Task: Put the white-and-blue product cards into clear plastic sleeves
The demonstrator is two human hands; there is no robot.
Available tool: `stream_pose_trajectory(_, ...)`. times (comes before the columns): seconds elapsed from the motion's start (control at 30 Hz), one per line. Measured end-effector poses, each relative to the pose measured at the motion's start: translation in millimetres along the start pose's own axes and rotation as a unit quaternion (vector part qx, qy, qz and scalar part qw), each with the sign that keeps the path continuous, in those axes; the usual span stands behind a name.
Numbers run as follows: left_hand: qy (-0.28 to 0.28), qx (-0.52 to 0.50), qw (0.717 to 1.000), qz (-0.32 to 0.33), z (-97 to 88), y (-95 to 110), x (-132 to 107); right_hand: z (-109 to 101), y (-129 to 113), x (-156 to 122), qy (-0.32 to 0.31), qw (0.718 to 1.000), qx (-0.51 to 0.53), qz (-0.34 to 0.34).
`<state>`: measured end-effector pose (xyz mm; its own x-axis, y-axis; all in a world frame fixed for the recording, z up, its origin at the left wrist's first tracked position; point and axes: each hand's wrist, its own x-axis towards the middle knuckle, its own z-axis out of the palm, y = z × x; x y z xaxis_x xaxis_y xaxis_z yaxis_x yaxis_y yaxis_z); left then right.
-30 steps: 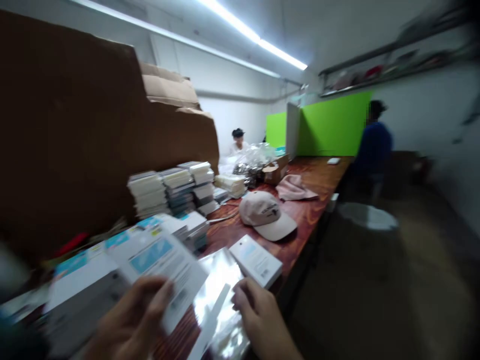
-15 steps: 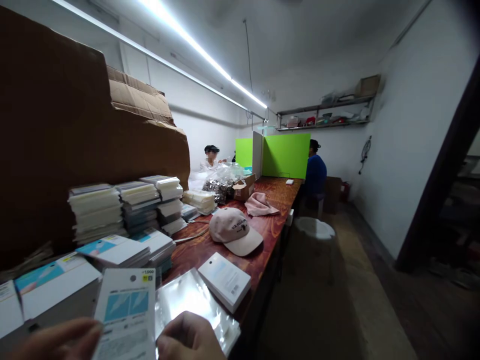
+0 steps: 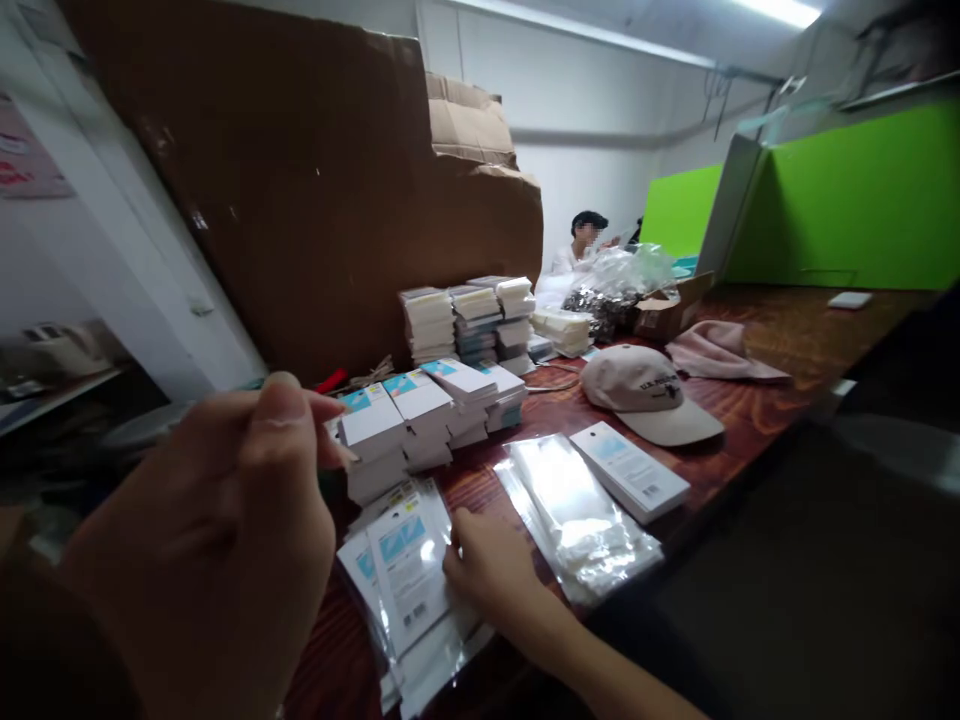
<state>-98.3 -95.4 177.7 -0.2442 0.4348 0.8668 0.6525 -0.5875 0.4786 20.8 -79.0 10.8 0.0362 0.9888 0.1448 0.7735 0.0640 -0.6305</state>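
My left hand [image 3: 225, 530] is raised close to the camera, thumb and fingers pinched together; what they hold is hidden. My right hand [image 3: 487, 570] rests lower on the wooden table [image 3: 757, 420], fingers curled onto a fanned pile of bagged white-and-blue cards [image 3: 409, 570]. To the right of that pile lie a stack of clear plastic sleeves [image 3: 577, 510] and a small stack of white cards [image 3: 630, 470]. Just behind my hands stand rows of stacked white cards [image 3: 420, 410].
Taller card stacks [image 3: 465, 320] stand against a big brown cardboard sheet [image 3: 337, 180]. A beige cap [image 3: 649, 395], a pink cloth [image 3: 720, 350], a small carton [image 3: 667, 310] and clear bags [image 3: 615, 285] lie farther along. A green divider [image 3: 847, 210] stands behind; a person [image 3: 585, 235] sits at the far end.
The view swung left and down. The card my left hand held now lies on the bagged pile under my right hand; my left hand has risen, pinched.
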Motion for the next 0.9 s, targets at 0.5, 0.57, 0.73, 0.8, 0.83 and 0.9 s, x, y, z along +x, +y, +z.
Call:
stream_pose_trajectory(0.5, -0.626, 0.066, 0.773, 0.083, 125.1, -36, -123, -105, 168, -32, 0.431, 0.880, -0.066, 0.188)
stream_pose_trajectory(0.57, -0.657, 0.041, 0.751, 0.048, 131.4, -44, -137, -100, 193, -34, 0.418, 0.880, -0.062, 0.217)
stream_pose_trajectory(0.73, -0.617, -0.044, 0.786, -0.014, 137.7, -53, -150, -86, 209, -36, 0.388, 0.890, -0.041, 0.234)
stream_pose_trajectory(0.8, -0.579, -0.078, 0.810, -0.050, 140.4, -53, -150, -88, 205, -36, 0.391, 0.888, -0.036, 0.239)
stream_pose_trajectory(0.83, -0.564, -0.087, 0.819, -0.063, 141.8, -52, -149, -89, 203, -36, 0.393, 0.887, -0.034, 0.240)
stream_pose_trajectory(0.9, -0.544, -0.090, 0.831, -0.073, 144.3, -49, -147, -93, 200, -35, 0.396, 0.886, -0.033, 0.240)
